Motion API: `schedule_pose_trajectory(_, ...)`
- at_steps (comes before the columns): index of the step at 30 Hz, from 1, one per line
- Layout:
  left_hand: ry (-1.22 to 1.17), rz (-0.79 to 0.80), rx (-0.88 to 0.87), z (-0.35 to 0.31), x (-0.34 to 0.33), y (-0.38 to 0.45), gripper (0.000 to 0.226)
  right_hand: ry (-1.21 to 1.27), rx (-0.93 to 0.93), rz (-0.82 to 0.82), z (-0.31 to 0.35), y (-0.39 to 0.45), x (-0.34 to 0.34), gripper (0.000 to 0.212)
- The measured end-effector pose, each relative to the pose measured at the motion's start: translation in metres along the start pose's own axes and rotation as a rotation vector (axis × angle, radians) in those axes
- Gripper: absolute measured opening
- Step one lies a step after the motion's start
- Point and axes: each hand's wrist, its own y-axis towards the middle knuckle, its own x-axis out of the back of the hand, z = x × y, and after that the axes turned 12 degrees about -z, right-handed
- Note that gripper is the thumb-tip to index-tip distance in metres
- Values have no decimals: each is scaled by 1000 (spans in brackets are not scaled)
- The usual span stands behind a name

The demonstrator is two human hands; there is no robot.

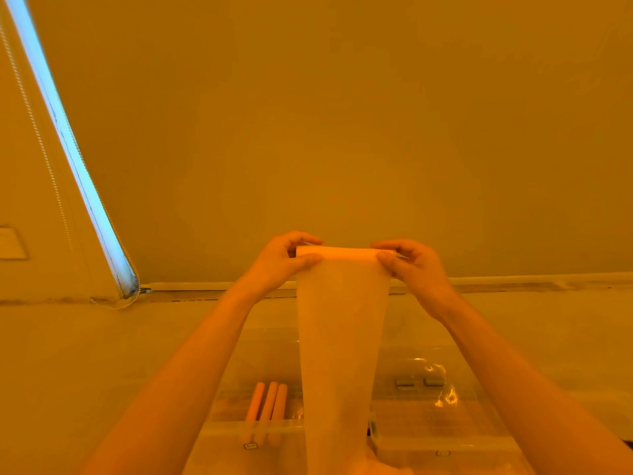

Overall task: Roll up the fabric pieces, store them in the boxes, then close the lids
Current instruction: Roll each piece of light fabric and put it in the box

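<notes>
I hold a pale, sheer fabric strip (pixel 340 337) up in the air in front of me. Its top edge is wound into a short roll, and the rest hangs straight down past the frame's bottom. My left hand (pixel 291 258) pinches the roll's left end between thumb and fingers. My right hand (pixel 407 265) pinches the right end the same way. Below, on the table, stands a clear plastic box (pixel 226 430) holding three rolled fabric pieces (pixel 267 402) side by side. A second clear box (pixel 445 419) sits to its right; the hanging strip hides part of both.
The boxes stand on a light table (pixel 85 354) that runs back to a wall. A bright window strip with a beaded blind cord (pixel 68 149) slants down at the left. A wall plate (pixel 12 243) is at the far left.
</notes>
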Motion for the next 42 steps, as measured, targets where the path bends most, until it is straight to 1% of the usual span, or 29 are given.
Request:
schedule_pose_trajectory(2,8,-18,-20,1,-1,0,15,17,-13,13,3,1,-2,28)
schedule_pose_trajectory(4,6,-20,-18,3,-1,0,14,7,-11,20,3,2,-2,34)
schedule_pose_trajectory(8,-6,-4,18,1,1,0,25,-4,0,3,1,6,-3,30)
schedule_pose_trajectory(13,-25,-35,-8,0,1,2,23,-37,-2,-63,-1,6,-6,16)
schedule_pose_trajectory(17,39,-53,-37,2,1,3,21,-21,-11,-67,1,6,-8,11)
schedule_pose_trajectory(20,42,-44,-35,3,1,4,17,-3,-14,-57,1,8,-7,9)
schedule_pose_trajectory(21,27,-44,-34,2,1,3,17,9,-12,-50,1,8,-6,10)
schedule_pose_trajectory(23,4,-48,-39,2,1,3,17,21,-3,-34,0,8,-5,21)
schedule_pose_trajectory(25,0,-45,-32,1,1,4,16,18,-2,-26,-1,8,-4,26)
schedule_pose_trajectory(29,-20,-35,-15,1,3,5,24,-1,-9,2,0,7,-6,23)
schedule_pose_trajectory(32,3,-42,-43,3,5,6,26,2,-4,20,3,3,-7,20)
schedule_pose_trajectory(35,39,-50,-43,1,5,5,19,9,5,19,3,1,-10,20)
schedule_pose_trajectory(38,72,-59,-29,0,5,3,12,-6,0,42,2,0,-10,25)
schedule_pose_trajectory(40,70,-69,-23,-1,5,2,9,-32,8,40,0,0,-10,20)
schedule_pose_trajectory(42,20,-79,-12,-1,5,2,11,-51,21,45,0,0,-9,15)
